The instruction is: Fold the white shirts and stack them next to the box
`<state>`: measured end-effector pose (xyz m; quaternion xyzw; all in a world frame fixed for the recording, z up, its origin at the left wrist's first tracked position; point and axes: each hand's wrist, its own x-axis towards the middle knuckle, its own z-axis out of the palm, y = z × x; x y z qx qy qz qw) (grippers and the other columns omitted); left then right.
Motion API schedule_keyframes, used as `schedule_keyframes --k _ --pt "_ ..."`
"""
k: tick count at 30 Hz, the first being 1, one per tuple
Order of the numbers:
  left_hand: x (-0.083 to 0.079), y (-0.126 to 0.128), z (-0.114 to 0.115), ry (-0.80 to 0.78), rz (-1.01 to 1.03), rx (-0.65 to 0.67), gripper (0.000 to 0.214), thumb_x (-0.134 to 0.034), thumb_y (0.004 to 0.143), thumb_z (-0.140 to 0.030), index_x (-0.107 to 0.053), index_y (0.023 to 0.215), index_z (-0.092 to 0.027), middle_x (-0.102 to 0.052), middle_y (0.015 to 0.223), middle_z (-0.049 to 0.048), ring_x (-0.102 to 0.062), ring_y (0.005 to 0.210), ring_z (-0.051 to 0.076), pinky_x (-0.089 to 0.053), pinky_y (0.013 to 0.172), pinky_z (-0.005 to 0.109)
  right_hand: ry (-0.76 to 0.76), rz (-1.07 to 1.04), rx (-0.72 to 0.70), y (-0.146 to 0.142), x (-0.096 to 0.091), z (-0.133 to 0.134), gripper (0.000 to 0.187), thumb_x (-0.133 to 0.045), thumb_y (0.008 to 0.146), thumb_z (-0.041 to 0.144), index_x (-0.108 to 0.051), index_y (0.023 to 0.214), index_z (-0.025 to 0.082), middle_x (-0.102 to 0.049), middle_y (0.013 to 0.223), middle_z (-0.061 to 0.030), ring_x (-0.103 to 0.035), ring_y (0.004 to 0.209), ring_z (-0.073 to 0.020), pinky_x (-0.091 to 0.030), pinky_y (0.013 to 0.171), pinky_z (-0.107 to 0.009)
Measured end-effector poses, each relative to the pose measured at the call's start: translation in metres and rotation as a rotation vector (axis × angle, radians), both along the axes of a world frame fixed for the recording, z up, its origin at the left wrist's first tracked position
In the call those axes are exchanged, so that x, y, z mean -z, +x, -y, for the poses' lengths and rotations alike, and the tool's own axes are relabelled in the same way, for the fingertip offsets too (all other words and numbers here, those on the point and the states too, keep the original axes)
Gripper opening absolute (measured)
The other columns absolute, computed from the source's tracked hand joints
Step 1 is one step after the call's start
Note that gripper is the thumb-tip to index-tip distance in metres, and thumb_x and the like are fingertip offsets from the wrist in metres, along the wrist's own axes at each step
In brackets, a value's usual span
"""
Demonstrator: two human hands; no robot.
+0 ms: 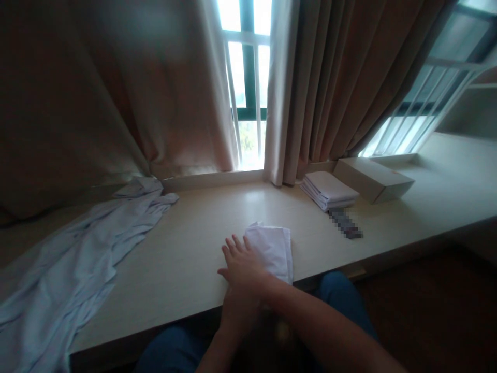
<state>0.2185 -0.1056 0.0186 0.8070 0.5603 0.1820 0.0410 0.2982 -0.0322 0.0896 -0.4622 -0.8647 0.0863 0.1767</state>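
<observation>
A small folded white cloth [274,251] lies near the front edge of the pale wooden table [186,233]. My right hand [240,261] rests palm down on the cloth's left part, fingers stretched out and slightly spread. My left hand [235,305] comes up from below at the table's front edge. It lies under my right wrist and its fingers are hidden.
A crumpled light blue sheet [77,264] covers the table's left side. At the back right lie a stack of folded white cloths [330,190], a flat white box [373,178] and a small dark blurred item [345,223]. Curtains [334,88] hang before a barred window [246,77].
</observation>
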Motion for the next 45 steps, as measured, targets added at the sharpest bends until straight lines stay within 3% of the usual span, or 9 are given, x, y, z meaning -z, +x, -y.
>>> schedule_keyframes --k 3,7,16,20,23,26,32,37,45 --pt "-0.011 0.004 0.001 0.029 -0.028 0.025 0.057 -0.048 0.089 -0.038 -0.041 0.144 -0.023 -0.034 0.153 0.0095 -0.023 0.143 0.029 -0.023 0.114 0.050 -0.083 0.038 0.112 0.016 0.023 -0.022 0.067 -0.043 0.093 0.054 -0.038 0.144 0.010 -0.026 0.154 -0.0166 -0.013 0.145 -0.0310 -0.009 0.116 -0.052" --pt "-0.018 0.008 0.002 0.059 -0.062 0.013 0.061 -0.048 0.089 -0.040 -0.034 0.147 -0.025 -0.024 0.157 0.0100 -0.015 0.146 0.030 -0.025 0.112 0.052 -0.090 0.017 0.200 0.033 0.043 -0.038 0.066 -0.036 0.095 0.056 -0.035 0.146 0.014 -0.021 0.156 -0.0133 -0.010 0.146 -0.0280 -0.006 0.117 -0.048" --pt "-0.015 0.007 0.003 -0.002 -0.055 0.012 0.060 -0.049 0.089 -0.044 -0.034 0.146 -0.033 -0.028 0.156 0.0083 -0.021 0.144 0.033 -0.022 0.112 0.056 -0.233 0.067 0.312 0.063 0.040 -0.078 0.078 -0.028 0.092 0.067 -0.027 0.150 0.015 -0.024 0.155 -0.0162 -0.016 0.144 -0.0296 -0.006 0.114 -0.051" --pt "-0.016 0.004 0.000 -0.020 -0.015 0.006 0.058 -0.052 0.087 -0.044 -0.041 0.143 -0.032 -0.032 0.154 0.0077 -0.024 0.143 0.032 -0.023 0.112 0.056 -0.149 0.036 0.351 0.065 0.046 -0.078 0.072 -0.025 0.096 0.060 -0.031 0.148 0.012 -0.028 0.154 -0.0152 -0.018 0.144 -0.0268 -0.004 0.116 -0.047" --pt "-0.025 0.001 -0.021 -0.059 0.029 0.027 0.044 -0.046 0.090 -0.042 -0.057 0.130 -0.026 -0.050 0.142 0.0088 -0.041 0.134 0.026 -0.031 0.111 0.047 -0.061 0.012 0.390 0.063 0.049 -0.074 0.062 -0.024 0.099 0.050 -0.036 0.145 0.011 -0.033 0.152 -0.0150 -0.021 0.143 -0.0246 -0.004 0.116 -0.045" --pt "-0.032 0.001 -0.063 -0.064 0.088 -0.023 0.042 -0.036 0.094 -0.033 -0.059 0.125 -0.017 -0.061 0.129 0.0105 -0.053 0.122 0.019 -0.038 0.108 0.035 -0.043 0.005 0.408 0.062 0.050 -0.073 0.055 -0.022 0.101 0.042 -0.038 0.144 0.012 -0.035 0.151 -0.0136 -0.025 0.142 -0.0229 -0.007 0.116 -0.045" --pt "-0.013 0.010 -0.134 -0.082 -0.093 0.032 0.053 -0.027 0.093 -0.021 -0.038 0.144 -0.012 -0.035 0.152 0.0110 -0.029 0.142 0.022 -0.024 0.116 0.042 -0.068 0.024 0.419 0.062 0.053 -0.080 0.053 -0.022 0.101 0.040 -0.040 0.143 0.014 -0.038 0.150 -0.0123 -0.027 0.141 -0.0223 -0.009 0.116 -0.046" --pt "0.004 0.009 -0.138 -0.074 -0.212 0.020 0.057 -0.025 0.092 -0.020 -0.030 0.149 -0.017 -0.022 0.158 0.0057 -0.016 0.146 0.024 -0.015 0.117 0.046 -0.060 0.011 0.412 0.064 0.057 -0.084 0.053 -0.023 0.100 0.042 -0.041 0.143 0.015 -0.039 0.149 -0.0112 -0.026 0.141 -0.0234 -0.009 0.116 -0.046" --pt "0.000 0.013 -0.133 -0.091 -0.247 -0.045 0.058 -0.023 0.092 -0.020 -0.026 0.150 -0.018 -0.019 0.158 0.0037 -0.011 0.147 0.027 -0.007 0.117 0.055 -0.047 0.012 0.381 0.064 0.057 -0.086 0.053 -0.023 0.100 0.041 -0.041 0.143 0.016 -0.037 0.150 -0.0100 -0.026 0.141 -0.0231 -0.010 0.116 -0.045"
